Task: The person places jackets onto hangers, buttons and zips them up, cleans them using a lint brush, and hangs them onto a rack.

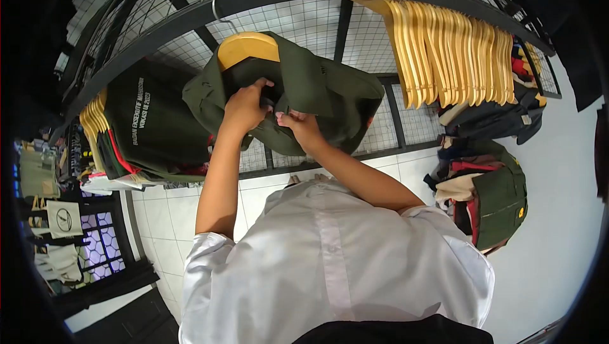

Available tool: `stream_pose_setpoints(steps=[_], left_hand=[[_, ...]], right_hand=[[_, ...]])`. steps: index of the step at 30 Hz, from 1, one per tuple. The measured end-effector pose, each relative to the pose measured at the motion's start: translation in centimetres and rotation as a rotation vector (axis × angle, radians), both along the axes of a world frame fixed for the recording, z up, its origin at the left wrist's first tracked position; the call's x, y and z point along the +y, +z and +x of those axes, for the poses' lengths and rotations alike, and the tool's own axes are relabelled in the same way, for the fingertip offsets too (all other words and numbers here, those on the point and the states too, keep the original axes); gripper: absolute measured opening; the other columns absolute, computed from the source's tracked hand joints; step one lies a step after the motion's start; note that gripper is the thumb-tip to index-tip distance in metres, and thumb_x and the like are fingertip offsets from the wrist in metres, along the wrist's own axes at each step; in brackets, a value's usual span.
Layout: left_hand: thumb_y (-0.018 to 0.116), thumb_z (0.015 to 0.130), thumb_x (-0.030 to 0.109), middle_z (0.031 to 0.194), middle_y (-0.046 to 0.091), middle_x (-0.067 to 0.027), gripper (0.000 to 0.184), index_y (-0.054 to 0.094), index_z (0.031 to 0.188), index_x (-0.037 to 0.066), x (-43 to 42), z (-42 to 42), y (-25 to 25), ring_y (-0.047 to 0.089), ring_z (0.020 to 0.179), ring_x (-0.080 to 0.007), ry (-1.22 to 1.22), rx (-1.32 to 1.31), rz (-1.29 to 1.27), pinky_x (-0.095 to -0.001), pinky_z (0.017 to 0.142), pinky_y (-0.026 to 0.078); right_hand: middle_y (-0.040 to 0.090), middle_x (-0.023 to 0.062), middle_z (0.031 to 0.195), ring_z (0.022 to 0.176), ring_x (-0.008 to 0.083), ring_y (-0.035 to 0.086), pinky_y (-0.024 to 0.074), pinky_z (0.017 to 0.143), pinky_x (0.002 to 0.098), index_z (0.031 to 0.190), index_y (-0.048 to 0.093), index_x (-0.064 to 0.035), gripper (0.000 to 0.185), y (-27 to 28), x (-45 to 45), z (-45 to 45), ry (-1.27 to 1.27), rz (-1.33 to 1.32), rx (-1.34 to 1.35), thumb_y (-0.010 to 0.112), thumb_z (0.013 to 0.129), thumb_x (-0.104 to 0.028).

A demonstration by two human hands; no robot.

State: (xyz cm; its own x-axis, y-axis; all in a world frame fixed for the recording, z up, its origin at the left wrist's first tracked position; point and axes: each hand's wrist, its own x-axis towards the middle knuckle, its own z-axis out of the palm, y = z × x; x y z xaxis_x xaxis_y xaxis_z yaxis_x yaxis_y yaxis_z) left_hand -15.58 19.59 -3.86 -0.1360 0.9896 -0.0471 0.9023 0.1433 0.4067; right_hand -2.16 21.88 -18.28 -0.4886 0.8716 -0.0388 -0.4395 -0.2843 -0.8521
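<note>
A dark green jacket (330, 84) hangs on a wooden hanger (248, 47) whose metal hook is over the black rail. At the jacket's front opening, just under the collar, my left hand (246, 108) grips one front edge, its thumb and fingers bent around the cloth. My right hand (301, 129) pinches the other front edge, a little lower and close beside the left. The fingertips of both hands nearly meet. Whether a button or zip lies between them is too small to make out.
Left on the rack hang dark green garments with white lettering (141, 112). Many bare wooden hangers (444, 52) hang at the right. A pile of clothes (498, 198) lies low at the right, near the white tiled floor (158, 217). Wire mesh (311, 20) backs the rack.
</note>
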Motion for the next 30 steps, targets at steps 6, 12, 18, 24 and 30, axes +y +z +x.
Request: stream_pose_setpoints(steps=[6, 12, 18, 24, 30], left_hand=[[0.076, 0.066, 0.010, 0.100, 0.065, -0.0181, 0.058, 0.059, 0.121, 0.010, -0.3, 0.4, 0.0, 0.062, 0.096, -0.0342, 0.027, 0.060, -0.033, -0.0400, 0.081, 0.049], [0.077, 0.066, 0.011, 0.103, 0.064, -0.0195, 0.061, 0.057, 0.123, 0.009, 0.1, -0.2, -0.4, 0.061, 0.099, -0.0340, 0.102, 0.026, -0.027, -0.0393, 0.082, 0.049], [0.076, 0.066, 0.013, 0.102, 0.064, -0.0202, 0.058, 0.058, 0.121, 0.005, 0.6, -0.4, -0.2, 0.060, 0.099, -0.0344, 0.108, 0.037, -0.057, -0.0404, 0.082, 0.049], [0.075, 0.066, 0.015, 0.101, 0.064, -0.0206, 0.056, 0.059, 0.119, 0.004, 1.1, -0.2, -0.2, 0.061, 0.100, -0.0342, 0.098, 0.065, -0.108, -0.0407, 0.083, 0.049], [0.074, 0.063, 0.011, 0.093, 0.065, -0.0203, 0.045, 0.064, 0.106, 0.002, 1.2, -0.4, -1.1, 0.063, 0.091, -0.0356, 0.004, 0.058, 0.022, -0.0410, 0.079, 0.052]], right_hand=[[0.062, 0.0035, 0.091, 0.083, 0.0101, 0.061, 0.0525, 0.076, 0.0265, 0.094, 0.059, -0.0013, 0.009, -0.4, -0.7, -1.0, -0.045, -0.028, -0.056, 0.060, 0.085, -0.002], [0.061, 0.0009, 0.083, 0.076, 0.0065, 0.058, 0.0512, 0.070, 0.0234, 0.081, 0.055, -0.0029, 0.010, -0.2, -1.9, -2.1, -0.151, -0.104, -0.004, 0.065, 0.085, -0.004], [0.062, 0.0015, 0.086, 0.080, 0.0073, 0.059, 0.0520, 0.072, 0.0235, 0.086, 0.057, -0.0019, 0.007, 0.9, -2.7, -2.8, -0.218, -0.150, 0.040, 0.063, 0.085, -0.003], [0.062, 0.0055, 0.089, 0.082, 0.0116, 0.061, 0.0523, 0.074, 0.0258, 0.096, 0.057, 0.0031, 0.022, 0.2, -2.8, -3.8, -0.341, 0.034, 0.040, 0.070, 0.081, -0.006], [0.062, 0.0122, 0.090, 0.083, 0.0167, 0.063, 0.0527, 0.073, 0.0281, 0.098, 0.055, 0.0082, 0.039, 0.4, -2.1, -3.6, -0.508, 0.275, -0.255, 0.077, 0.073, -0.012]])
